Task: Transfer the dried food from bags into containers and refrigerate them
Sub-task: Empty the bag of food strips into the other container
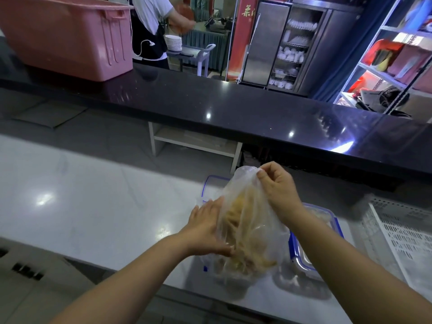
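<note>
A clear plastic bag (251, 232) full of pale yellow dried food strips stands upright above the white counter (98, 206). My right hand (277, 185) pinches the bag's top edge. My left hand (205, 228) lies flat against the bag's left side, fingers straight. A clear container with blue clips (320, 232) sits just right of the bag, partly hidden by it and my right forearm. Behind the bag shows a second blue-edged piece (211, 183), a lid or container, mostly hidden.
A white perforated tray (402, 232) lies at the right on the counter. A raised black ledge (210, 106) runs across behind, carrying a large pink tub (67, 36). A person (154, 26) stands beyond it near stacked plates. Shelving stands at far right.
</note>
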A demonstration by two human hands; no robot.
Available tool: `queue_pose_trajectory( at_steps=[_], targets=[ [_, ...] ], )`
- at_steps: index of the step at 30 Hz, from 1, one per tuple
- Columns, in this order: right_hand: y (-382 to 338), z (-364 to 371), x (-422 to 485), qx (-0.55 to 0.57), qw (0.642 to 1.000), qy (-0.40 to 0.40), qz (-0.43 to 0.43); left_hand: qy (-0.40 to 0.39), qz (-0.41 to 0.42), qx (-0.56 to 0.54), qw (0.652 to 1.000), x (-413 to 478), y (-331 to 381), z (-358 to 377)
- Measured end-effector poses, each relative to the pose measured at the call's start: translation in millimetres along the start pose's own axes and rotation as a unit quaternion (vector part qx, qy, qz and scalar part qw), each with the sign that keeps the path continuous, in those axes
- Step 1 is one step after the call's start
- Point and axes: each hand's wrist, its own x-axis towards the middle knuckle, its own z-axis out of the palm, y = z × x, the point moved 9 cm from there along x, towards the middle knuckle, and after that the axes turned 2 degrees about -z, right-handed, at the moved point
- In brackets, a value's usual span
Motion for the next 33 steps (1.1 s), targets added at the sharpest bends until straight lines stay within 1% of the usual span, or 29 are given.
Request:
queue_pose_trajectory(
  at_steps=[3, 5, 7, 10, 12, 13, 15, 16, 22, 25, 28, 30, 33],
  targets=[
    [7, 13, -8, -0.065, 0.996, -0.067, 0.007, -0.054, -0.001, 0.060, 0.997, -5, 2, 22],
    [14, 17, -15, -0.136, 0.983, -0.120, -0.007, -0.051, 0.001, 0.092, 0.994, -5, 4, 23],
    [28, 20, -27, -0.211, 0.958, -0.192, -0.019, -0.038, 0.001, 0.094, 0.995, -4, 3, 20],
    [59, 21, -53, -0.253, 0.920, -0.300, 0.006, -0.036, 0.000, 0.070, 0.997, -3, 0, 19],
    [75, 21, -69, -0.290, 0.896, -0.335, 0.014, -0.035, -0.003, 0.045, 0.998, -2, -2, 20],
    [84, 20, -74, -0.314, 0.886, -0.340, 0.019, -0.034, -0.004, 0.033, 0.999, -1, -2, 20],
    [95, 19, -80, -0.356, 0.874, -0.330, 0.021, -0.039, -0.005, 0.017, 0.999, 2, -1, 21],
    [97, 20, -81, -0.368, 0.875, -0.315, 0.017, -0.044, -0.005, 0.011, 0.999, 3, 0, 21],
    [90, 30, -73, -0.356, 0.904, -0.238, 0.009, -0.041, -0.003, -0.035, 0.999, 8, 1, 9],
    [83, 28, -57, -0.357, 0.919, -0.168, 0.004, -0.018, -0.028, -0.067, 0.997, 14, -6, 1],
    [79, 31, -43, -0.323, 0.936, -0.138, 0.018, -0.004, -0.070, -0.108, 0.992, 17, -14, -6],
    [80, 33, -40, -0.291, 0.946, -0.138, 0.033, 0.002, -0.078, -0.133, 0.988, 15, -18, -10],
    [72, 29, -38, -0.257, 0.959, -0.120, 0.022, 0.016, -0.083, -0.145, 0.986, 8, -23, -15]
  ],
)
